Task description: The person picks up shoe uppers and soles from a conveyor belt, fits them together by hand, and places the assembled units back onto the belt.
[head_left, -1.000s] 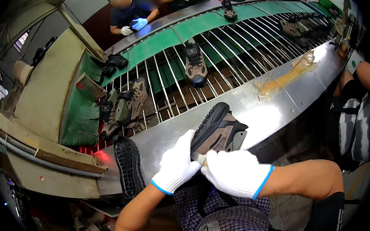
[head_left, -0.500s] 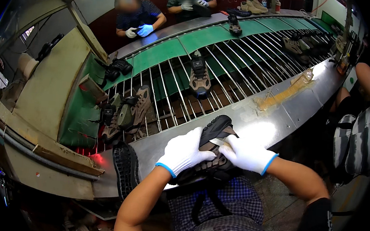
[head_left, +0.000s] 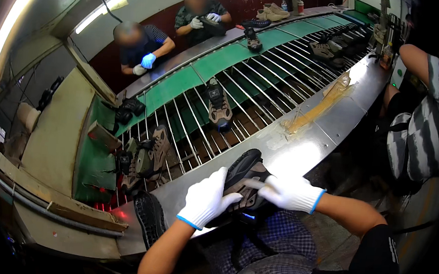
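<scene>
A brown-and-black shoe (head_left: 241,165) lies on its side at the front edge of the metal counter (head_left: 186,173), its black sole turned away from me. Gloved in white, my left hand (head_left: 206,198) grips its near left part, thumb over the upper. My right hand (head_left: 292,194) is closed on a flat, pale, blade-like tool (head_left: 253,183), whose end lies against the upper near the sole edge; motion blurs it. Left of my left forearm, a black shoe sole (head_left: 148,218) rests at the counter's end, tread showing.
Beyond the counter runs a conveyor of metal rods and green belt (head_left: 209,60), carrying a brown shoe (head_left: 217,105). Several shoes (head_left: 152,152) cluster at its left end, beside a pale panel (head_left: 52,130). Two gloved co-workers (head_left: 139,50) work across it. Another person's legs (head_left: 425,146) are at right.
My view has shifted, so the scene sits lower and further left. The tool has moved slightly along the shoe's upper. Both hands keep their hold.
</scene>
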A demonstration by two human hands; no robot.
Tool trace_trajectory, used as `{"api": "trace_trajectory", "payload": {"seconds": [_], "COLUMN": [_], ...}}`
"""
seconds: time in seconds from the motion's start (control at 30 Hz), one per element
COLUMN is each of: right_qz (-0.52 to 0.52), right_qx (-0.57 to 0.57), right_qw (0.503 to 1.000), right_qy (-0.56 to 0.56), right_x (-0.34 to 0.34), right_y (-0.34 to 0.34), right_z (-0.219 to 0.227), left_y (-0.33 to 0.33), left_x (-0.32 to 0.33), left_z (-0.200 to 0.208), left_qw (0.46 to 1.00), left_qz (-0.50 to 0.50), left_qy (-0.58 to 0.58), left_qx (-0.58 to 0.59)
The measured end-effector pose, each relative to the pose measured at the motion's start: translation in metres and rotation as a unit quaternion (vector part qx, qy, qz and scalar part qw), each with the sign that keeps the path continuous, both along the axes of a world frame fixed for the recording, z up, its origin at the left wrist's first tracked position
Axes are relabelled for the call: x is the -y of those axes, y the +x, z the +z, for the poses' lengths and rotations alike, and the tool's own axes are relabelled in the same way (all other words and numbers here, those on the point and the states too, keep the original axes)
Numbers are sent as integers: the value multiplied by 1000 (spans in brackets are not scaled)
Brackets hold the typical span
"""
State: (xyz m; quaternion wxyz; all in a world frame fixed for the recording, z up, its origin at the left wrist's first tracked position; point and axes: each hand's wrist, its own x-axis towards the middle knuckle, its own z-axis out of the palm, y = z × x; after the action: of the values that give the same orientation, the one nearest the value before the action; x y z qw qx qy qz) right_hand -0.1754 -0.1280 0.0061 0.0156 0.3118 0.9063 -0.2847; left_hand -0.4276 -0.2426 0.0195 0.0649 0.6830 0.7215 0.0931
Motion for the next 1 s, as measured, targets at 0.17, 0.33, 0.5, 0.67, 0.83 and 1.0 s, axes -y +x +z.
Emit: {"api": "trace_trajectory", "payload": {"seconds": [0.17,0.33,0.5,0.67,0.83,1.0], "right_qz": [-331,-237,-197,-111,-11,33], "right_qx": [-287,-363,-442,-314,-293,-266], "right_qw": [775,690,810,943,955,960], "right_qy": [-456,-579,-331,-22,48,79], "right_x": [43,44,32,26,29,22], "right_y": [22,-10,-25,-57,-76,-103], "right_z": [-72,-74,3,73,88,92], "left_y": [9,-9,-13,-37,-63,-74], "left_x": [4,27,43,33,30,38], "left_z": [-1,-4,12,12,40,57], "left_qw": [1000,995,946,785,707,798], "left_qz": [-22,-22,15,-14,-11,61], "left_qy": [5,100,236,368,284,310], "left_qx": [15,13,222,498,647,513]}}
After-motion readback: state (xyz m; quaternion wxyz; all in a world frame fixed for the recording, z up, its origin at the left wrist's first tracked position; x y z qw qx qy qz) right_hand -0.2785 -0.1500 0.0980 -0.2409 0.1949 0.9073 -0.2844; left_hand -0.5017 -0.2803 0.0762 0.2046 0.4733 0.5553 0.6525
